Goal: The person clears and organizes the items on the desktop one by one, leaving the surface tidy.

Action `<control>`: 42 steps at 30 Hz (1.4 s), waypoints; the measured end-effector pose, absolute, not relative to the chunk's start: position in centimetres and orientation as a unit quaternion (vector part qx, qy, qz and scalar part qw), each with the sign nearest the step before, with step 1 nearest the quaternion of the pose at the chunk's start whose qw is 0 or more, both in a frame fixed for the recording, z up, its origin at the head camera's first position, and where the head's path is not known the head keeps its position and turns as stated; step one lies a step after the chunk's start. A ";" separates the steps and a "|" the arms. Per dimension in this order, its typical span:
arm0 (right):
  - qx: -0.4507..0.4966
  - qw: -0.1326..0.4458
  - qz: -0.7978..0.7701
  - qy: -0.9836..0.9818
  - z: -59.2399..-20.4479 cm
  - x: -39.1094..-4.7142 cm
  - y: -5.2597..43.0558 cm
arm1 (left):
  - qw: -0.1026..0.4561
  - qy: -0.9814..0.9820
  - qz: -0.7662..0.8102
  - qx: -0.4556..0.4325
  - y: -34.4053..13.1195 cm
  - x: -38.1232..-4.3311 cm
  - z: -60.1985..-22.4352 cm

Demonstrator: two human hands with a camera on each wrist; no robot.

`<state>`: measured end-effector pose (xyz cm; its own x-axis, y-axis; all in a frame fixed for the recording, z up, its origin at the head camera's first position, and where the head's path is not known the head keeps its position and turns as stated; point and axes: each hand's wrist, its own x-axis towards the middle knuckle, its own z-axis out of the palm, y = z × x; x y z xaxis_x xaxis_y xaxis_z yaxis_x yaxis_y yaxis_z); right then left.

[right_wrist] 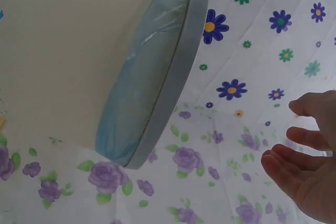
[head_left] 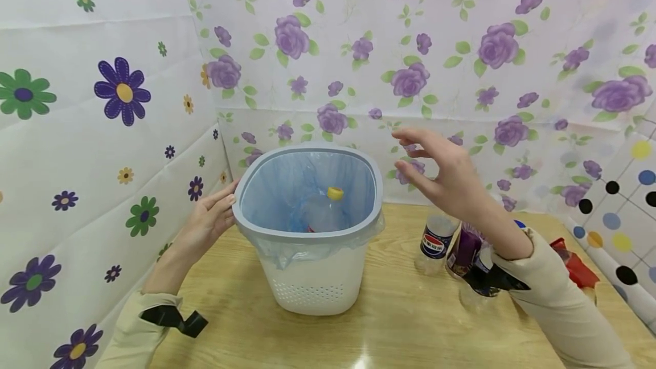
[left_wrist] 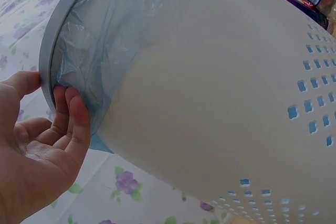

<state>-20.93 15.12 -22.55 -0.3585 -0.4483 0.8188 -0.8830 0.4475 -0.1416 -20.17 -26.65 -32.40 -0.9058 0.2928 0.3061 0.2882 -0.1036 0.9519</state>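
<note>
A white waste bin (head_left: pixel 312 269) with a grey rim stands on the wooden table, lined with a pale blue plastic bag (head_left: pixel 271 189) folded over its edge. Inside lies a clear plastic bottle (head_left: pixel 322 214) with a yellow cap (head_left: pixel 335 193), beside a small bit of red. My left hand (head_left: pixel 205 222) pinches the rim at the bin's left side; in the left wrist view its thumb is on the rim and its fingers (left_wrist: pixel 77 119) curl beneath it against the bag. Raised in the air right of the bin, my right hand (head_left: pixel 443 172) holds nothing, its fingers loosely bent and apart.
Right of the bin stands a clear bottle with a Pepsi label (head_left: pixel 434 244). Next to it are a purple package (head_left: pixel 465 246) and another clear bottle, partly behind the right forearm. A red wrapper (head_left: pixel 576 266) lies farther right. Flowered cloth (head_left: pixel 328 73) hangs behind and at left.
</note>
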 end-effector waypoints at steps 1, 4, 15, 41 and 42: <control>0.423 0.363 0.295 -0.776 -22.8 -21.1 15.5 | 0.002 0.669 0.711 0.216 -26.7 -20.2 -32.4; 0.379 0.351 0.307 -0.799 -23.9 -21.6 16.8 | 0.002 0.669 0.711 0.216 -26.7 -20.2 -32.3; 0.202 0.327 0.381 -0.841 -28.9 -22.8 20.7 | 0.003 0.667 0.713 0.218 -26.6 -20.2 -32.3; 0.074 0.214 0.366 -0.903 -33.5 -23.3 22.0 | 0.003 0.667 0.713 0.217 -26.6 -20.1 -32.4; 0.069 0.205 0.361 -0.907 -33.6 -23.2 22.0 | 0.003 0.667 0.713 0.218 -26.6 -20.1 -32.4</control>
<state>-23.22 22.03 -33.57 -0.9067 0.0222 0.4211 -0.2732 0.7299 -0.6266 -20.14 -26.55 -32.38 -0.9054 0.2941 0.3063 0.2860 -0.1109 0.9518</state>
